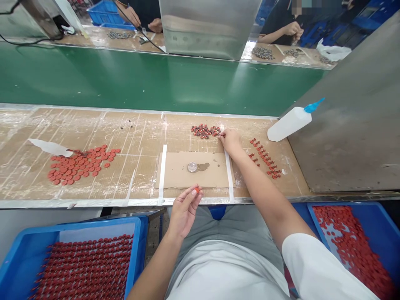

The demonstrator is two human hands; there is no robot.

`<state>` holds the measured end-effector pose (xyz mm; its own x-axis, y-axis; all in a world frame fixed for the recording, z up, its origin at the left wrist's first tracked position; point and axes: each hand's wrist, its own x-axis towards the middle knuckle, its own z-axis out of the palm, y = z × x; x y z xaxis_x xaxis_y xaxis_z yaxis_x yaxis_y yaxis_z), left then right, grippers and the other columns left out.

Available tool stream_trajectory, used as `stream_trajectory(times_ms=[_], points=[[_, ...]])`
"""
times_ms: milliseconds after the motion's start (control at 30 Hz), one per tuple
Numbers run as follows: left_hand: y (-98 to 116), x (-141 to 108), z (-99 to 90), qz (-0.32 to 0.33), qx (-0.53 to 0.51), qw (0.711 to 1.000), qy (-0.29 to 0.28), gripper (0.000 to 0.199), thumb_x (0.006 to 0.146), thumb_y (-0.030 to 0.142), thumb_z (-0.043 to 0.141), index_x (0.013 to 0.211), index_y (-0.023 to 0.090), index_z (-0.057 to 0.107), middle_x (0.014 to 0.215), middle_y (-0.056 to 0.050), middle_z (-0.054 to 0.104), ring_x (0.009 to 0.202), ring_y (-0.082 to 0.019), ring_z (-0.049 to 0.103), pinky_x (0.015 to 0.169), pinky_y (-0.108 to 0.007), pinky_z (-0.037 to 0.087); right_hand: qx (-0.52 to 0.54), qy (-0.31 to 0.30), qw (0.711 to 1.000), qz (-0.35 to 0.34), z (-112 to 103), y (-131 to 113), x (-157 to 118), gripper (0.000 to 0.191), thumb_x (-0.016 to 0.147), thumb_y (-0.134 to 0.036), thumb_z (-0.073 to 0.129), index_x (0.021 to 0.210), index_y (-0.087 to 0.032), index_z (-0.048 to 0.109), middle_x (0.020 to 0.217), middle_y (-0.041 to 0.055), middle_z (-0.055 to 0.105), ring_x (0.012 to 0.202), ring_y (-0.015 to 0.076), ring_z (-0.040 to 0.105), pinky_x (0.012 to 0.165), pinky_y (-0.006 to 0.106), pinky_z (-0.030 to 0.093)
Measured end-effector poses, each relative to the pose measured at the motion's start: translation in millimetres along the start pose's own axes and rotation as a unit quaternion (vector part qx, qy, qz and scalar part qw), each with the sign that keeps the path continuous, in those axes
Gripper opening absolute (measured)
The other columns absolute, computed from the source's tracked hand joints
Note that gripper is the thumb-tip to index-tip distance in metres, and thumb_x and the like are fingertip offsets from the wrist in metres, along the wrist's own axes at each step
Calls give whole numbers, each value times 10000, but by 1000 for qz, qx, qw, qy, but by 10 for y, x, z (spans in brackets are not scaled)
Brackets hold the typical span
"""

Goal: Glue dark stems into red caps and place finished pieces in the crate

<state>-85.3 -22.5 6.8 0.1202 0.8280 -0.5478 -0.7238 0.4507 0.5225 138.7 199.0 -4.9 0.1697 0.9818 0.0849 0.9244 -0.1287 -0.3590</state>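
Observation:
My left hand [186,208] pinches a small red disc [196,190] between thumb and fingertips, just over the table's front edge. My right hand [230,141] reaches forward to the right side of a pile of small red-and-metal parts [204,131]. Its thumb and forefinger are pressed together there; whether a part is between them is too small to tell. Between the hands lies a cardboard sheet [175,171] taped down at both sides. On it sit a small round silvery dish [192,167] and a dark wet stain [203,166].
Loose red discs [78,166] are heaped at left beside a white strip [50,147]. Rows of assembled red pieces [265,158] stand at right, near a white squeeze bottle [290,123]. Blue trays [137,246] flank my lap. Beyond the green belt [125,79], other people's hands work.

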Motion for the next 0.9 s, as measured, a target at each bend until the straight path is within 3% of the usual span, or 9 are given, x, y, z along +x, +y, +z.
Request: stream_trajectory(times_ms=[267, 467, 567, 733, 900], points=[[18, -6, 4, -9, -3, 1000, 1, 264, 758, 143, 718, 1020, 111, 701, 1032, -102, 719, 917, -125, 686, 854, -167, 536, -61, -27, 997, -32, -110, 44, -51, 256, 912, -329, 440, 999, -186, 634, 1000, 127, 662, 865, 258, 602, 724, 349, 442], [18, -5, -5, -11, -1, 1000, -2, 261, 770, 147, 707, 1027, 107, 697, 1038, -106, 716, 927, -128, 684, 862, -167, 532, -46, -10, 992, -121, -79, 119, -74, 313, 920, -333, 411, 992, -163, 664, 979, 126, 664, 897, 234, 591, 792, 333, 440], [19, -2, -6, -12, 0, 1000, -4, 264, 773, 148, 705, 1033, 108, 694, 1039, -105, 715, 933, -129, 683, 870, -171, 530, -34, -9, 983, -183, -66, 143, -99, 289, 883, -269, 462, 1058, -171, 670, 1062, 111, 639, 956, 232, 583, 827, 331, 444], [21, -6, -13, -14, 3, 1000, -5, 267, 778, 154, 703, 1042, 115, 694, 1060, -105, 709, 944, -126, 678, 880, -174, 526, -44, -45, 959, -275, -52, 152, -101, 313, 877, -176, 425, 1031, -171, 698, 1123, 98, 612, 978, 222, 575, 844, 326, 446], [24, -12, -13, -15, 3, 1000, -4, 262, 772, 156, 708, 1031, 113, 698, 1046, -103, 712, 933, -124, 679, 869, -168, 530, -76, -61, 949, -300, -48, 106, -59, 292, 922, -237, 419, 1008, -147, 683, 1066, 116, 603, 940, 209, 558, 828, 312, 427]])
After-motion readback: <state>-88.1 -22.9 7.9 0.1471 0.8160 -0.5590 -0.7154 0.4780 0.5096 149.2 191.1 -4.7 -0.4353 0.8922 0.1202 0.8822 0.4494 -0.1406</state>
